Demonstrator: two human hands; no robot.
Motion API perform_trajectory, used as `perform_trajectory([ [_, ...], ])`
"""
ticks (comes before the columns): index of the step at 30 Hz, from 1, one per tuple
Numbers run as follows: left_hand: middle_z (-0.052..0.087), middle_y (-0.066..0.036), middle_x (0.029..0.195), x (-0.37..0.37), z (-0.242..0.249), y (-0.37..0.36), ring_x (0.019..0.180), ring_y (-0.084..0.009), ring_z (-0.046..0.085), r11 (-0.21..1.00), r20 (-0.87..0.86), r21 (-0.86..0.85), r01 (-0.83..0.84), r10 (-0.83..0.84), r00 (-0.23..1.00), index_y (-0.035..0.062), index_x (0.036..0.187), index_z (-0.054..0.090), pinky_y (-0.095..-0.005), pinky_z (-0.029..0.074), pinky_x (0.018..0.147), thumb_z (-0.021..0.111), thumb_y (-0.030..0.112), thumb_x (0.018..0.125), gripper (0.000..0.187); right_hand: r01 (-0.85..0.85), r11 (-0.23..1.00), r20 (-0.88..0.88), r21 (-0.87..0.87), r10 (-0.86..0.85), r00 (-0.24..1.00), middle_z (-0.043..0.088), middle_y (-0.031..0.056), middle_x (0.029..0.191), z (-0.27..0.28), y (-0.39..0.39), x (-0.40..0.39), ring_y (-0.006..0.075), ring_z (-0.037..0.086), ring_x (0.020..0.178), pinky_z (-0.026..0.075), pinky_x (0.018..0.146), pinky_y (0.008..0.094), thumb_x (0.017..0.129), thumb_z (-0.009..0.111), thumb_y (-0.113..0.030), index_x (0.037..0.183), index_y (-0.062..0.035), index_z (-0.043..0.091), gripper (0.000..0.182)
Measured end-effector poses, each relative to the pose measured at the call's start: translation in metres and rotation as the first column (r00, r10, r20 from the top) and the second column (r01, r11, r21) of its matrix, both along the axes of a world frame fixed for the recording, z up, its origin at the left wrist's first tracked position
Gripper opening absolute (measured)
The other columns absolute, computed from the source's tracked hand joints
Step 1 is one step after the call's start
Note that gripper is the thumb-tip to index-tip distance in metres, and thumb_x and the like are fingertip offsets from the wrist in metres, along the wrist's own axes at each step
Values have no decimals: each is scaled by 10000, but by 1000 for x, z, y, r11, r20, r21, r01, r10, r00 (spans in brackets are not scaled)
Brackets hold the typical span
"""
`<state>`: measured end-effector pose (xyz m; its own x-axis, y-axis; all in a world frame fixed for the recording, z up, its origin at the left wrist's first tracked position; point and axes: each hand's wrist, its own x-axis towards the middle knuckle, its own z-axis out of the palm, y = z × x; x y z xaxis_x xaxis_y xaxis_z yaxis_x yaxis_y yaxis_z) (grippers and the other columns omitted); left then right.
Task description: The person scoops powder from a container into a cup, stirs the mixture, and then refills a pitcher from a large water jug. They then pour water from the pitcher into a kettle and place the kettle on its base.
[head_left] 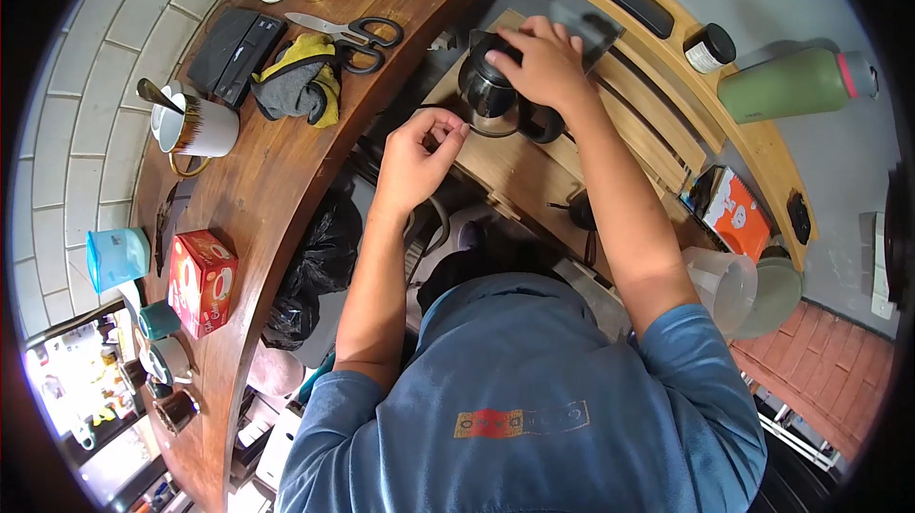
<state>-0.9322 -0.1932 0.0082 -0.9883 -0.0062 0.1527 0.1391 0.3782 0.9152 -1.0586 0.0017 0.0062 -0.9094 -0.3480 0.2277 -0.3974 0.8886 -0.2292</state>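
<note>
A glass coffee pot (pixel 491 99) with a black lid and a black handle (pixel 543 126) stands on a slatted wooden surface (pixel 548 162). From above, my right hand (pixel 543 60) grips its black top, thumb on the near side and fingers over the far side. Beside the pot's lower left, my left hand (pixel 426 153) is closed, with thumb and forefinger tips pressed together close to the glass. Whatever those fingertips may hold is too small to make out.
On the left wooden counter lie scissors (pixel 348 35), a grey-yellow cloth (pixel 300 81), a black box (pixel 238 51), a mug (pixel 198 127) and a red box (pixel 202 282). A green bottle (pixel 786 87) and a dark-lidded jar (pixel 708 49) are at right. Black bags (pixel 324 246) hang below the counter.
</note>
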Motion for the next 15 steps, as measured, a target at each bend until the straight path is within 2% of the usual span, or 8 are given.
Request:
perform_trajectory([
  [2, 602, -31, 727, 1, 0, -1, 672, -84, 527, 1000, 24, -5, -13, 13, 1000, 14, 901, 677, -239, 434, 607, 690, 107, 852, 107, 45, 946, -105, -320, -83, 991, 599, 126, 1119, -11, 15, -4, 308, 561, 1086, 428, 912, 434, 878, 627, -466, 1110, -130, 696, 414],
  [4, 603, -28, 731, 3, 2, -3, 676, -84, 526, 1000, 13, -3, -21, 21, 1000, 12, 903, 676, -237, 434, 615, 690, 106, 853, 108, 148, 897, -28, -416, -175, 984, 622, 172, 1102, -17, 39, 9, 352, 593, 1067, 467, 895, 420, 873, 627, -496, 1099, -77, 676, 479],
  [6, 604, -26, 734, 4, 1, -5, 679, -84, 526, 1000, 2, -2, -28, 28, 1000, 9, 905, 676, -235, 434, 622, 690, 104, 854, 108, 387, 827, 470, -408, -173, 866, 629, 190, 1127, -16, 61, 34, 352, 588, 1099, 454, 942, 402, 848, 657, -516, 1146, -37, 650, 564],
  [7, 602, -19, 731, 5, 0, -5, 679, -78, 523, 999, -2, 6, -33, 33, 999, 6, 905, 675, -233, 432, 627, 689, 104, 856, 110, 388, 827, 472, -407, -173, 865, 629, 190, 1127, -22, 70, 43, 352, 588, 1099, 454, 942, 402, 848, 657, -516, 1146, -37, 650, 564],
  [10, 612, 8, 768, 8, -5, -8, 720, -59, 532, 999, 59, 12, -30, 30, 998, -1, 921, 667, -219, 439, 673, 687, 101, 877, 113, 279, 875, 541, -397, -22, 841, 646, 203, 1106, -60, 81, 64, 341, 597, 1091, 452, 945, 394, 815, 694, -526, 1164, 10, 625, 643],
  [12, 624, 29, 806, 8, -5, -7, 762, -45, 543, 1000, 114, 12, -19, 18, 993, -5, 936, 660, -207, 447, 713, 685, 99, 896, 114, 204, 788, 446, -581, 98, 890, 669, 180, 1028, -78, 76, 69, 312, 606, 1072, 447, 944, 379, 804, 714, -526, 1163, 28, 619, 667],
  [14, 614, 38, 807, 12, -3, -5, 760, -38, 534, 1000, 108, 24, -12, 9, 994, -2, 937, 656, -201, 439, 709, 682, 101, 902, 112, 287, 699, 510, -655, 128, 851, 667, 121, 953, -91, 71, 67, 241, 605, 1012, 442, 921, 349, 879, 649, -487, 1097, 30, 637, 561],
  [15, 614, 38, 807, 14, -2, -5, 760, -38, 534, 1000, 108, 19, -11, 9, 994, -2, 937, 656, -201, 439, 709, 682, 101, 902, 112, 319, 559, 504, -765, 212, 837, 661, 95, 946, -94, 70, 63, 204, 592, 982, 438, 905, 330, 917, 606, -459, 1070, 18, 646, 502],
])
